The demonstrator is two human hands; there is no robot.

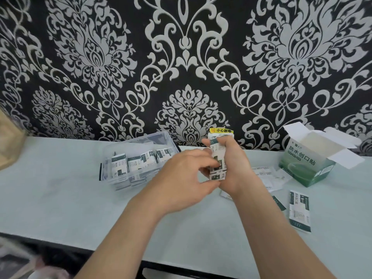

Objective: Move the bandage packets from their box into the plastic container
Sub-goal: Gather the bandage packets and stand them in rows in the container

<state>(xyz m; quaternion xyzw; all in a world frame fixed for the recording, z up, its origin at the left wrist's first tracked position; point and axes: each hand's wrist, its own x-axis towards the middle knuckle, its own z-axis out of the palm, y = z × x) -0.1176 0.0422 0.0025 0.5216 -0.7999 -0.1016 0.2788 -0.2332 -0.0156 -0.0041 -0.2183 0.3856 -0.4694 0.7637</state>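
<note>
The step in hand looks like squaring up a bundle before it goes in. A stack of packets [217,158] is held upright in the air just to the right of the plastic container [138,137], above the counter [60,188].

The right hand [235,168] wraps the stack from behind, fingers curled over its upper part and the wrist bent back toward the person. The left hand [181,178] comes in from the container's side. Its fingers are curled, and thumb and fingertips pinch the stack's lower near edge, as if aligning it. Both forearms reach forward and meet in front of the container's right end.

The container already holds several rolled or bundled packets [138,161] standing along its length, so the job seems well under way. The green box [302,164] stands well to the right of the container, flaps open; its inside is not visible enough to say whether it is empty. A loose packet [299,210] lies flat on the counter, also far right of the container and nearer the person, with some white papers [267,175] between box and hands.

The next move probably calls for carrying the stack leftward over the container's rim and setting it in a free gap, keeping it pinched so the packets do not fan out.
</note>
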